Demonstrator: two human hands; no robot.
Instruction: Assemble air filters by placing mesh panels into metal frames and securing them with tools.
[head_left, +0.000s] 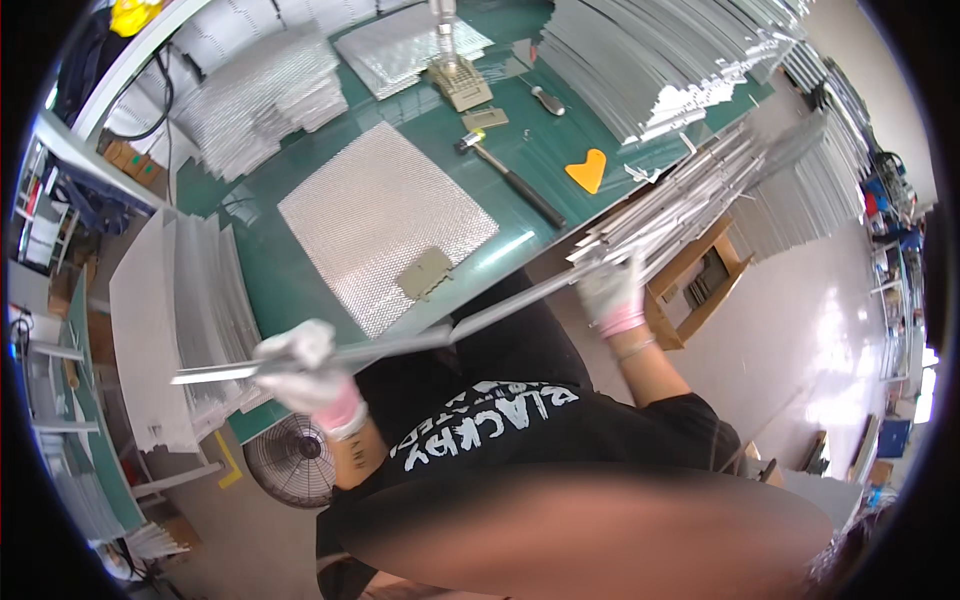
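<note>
My left hand (305, 372), in a white glove with a pink cuff, grips the near end of a long thin metal strip (400, 341) that runs across my front. At its far end my right hand (612, 293), gloved the same way, holds the strip where it meets a bundle of similar metal strips (690, 200) jutting off the table edge. A square sheet of silver mesh (385, 220) lies flat on the green table (290, 290) just beyond my hands, with a small tan block (425, 274) on its near corner.
A hammer (510, 175), a yellow scraper (588, 170), a screwdriver (545, 98) and a press tool (458, 80) lie on the table. Stacks of mesh sheets (260, 100) and metal strips (650, 60) stand behind. White panels (165, 320) lean at left; a fan (292, 460) sits on the floor.
</note>
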